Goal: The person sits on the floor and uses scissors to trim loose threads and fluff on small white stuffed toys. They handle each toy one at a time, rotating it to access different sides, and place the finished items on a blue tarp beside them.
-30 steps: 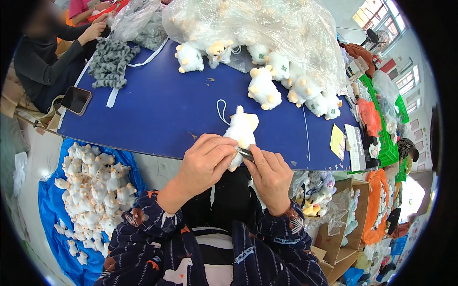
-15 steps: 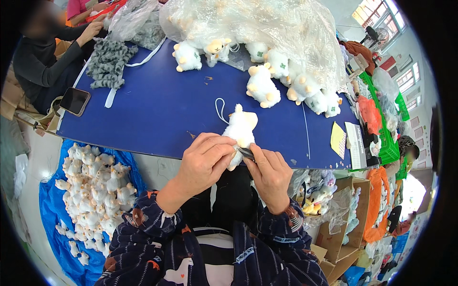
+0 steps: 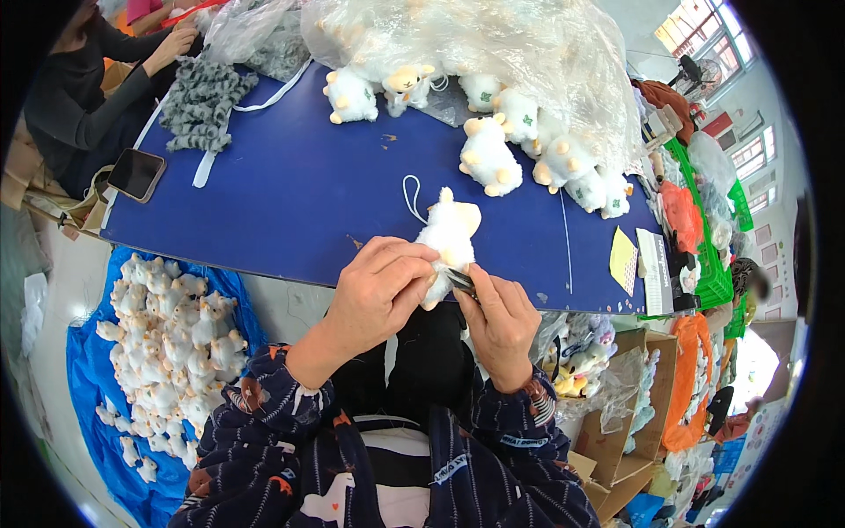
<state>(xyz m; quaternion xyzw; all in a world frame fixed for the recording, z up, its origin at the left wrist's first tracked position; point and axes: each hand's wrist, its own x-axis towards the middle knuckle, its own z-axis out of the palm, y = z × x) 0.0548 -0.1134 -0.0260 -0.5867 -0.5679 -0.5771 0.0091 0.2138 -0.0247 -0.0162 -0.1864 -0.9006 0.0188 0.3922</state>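
Observation:
A small white plush sheep (image 3: 447, 227) with a cream face patch and a white cord loop (image 3: 410, 195) lies at the near edge of the blue table. My left hand (image 3: 380, 286) pinches the plush at its lower left side. In my right hand (image 3: 500, 319), thumb and fingers close on a small dark two-pronged tool (image 3: 461, 280). Its tips are against the lower body of the plush, by my left fingertips; whether it is snips or tweezers I cannot tell.
Several finished-looking plush sheep (image 3: 489, 157) sit by a large clear plastic bag (image 3: 475, 44) at the back. Grey curly fabric (image 3: 201, 101) and a phone (image 3: 136, 174) lie left. Plush pieces (image 3: 167, 334) heap on a blue sheet (image 3: 86, 378). Another person (image 3: 84, 97) works far left.
The dark tool's prongs have parted a little and show more clearly at the plush. Both hands stay in nearly the same place; the whole view has shifted slightly.

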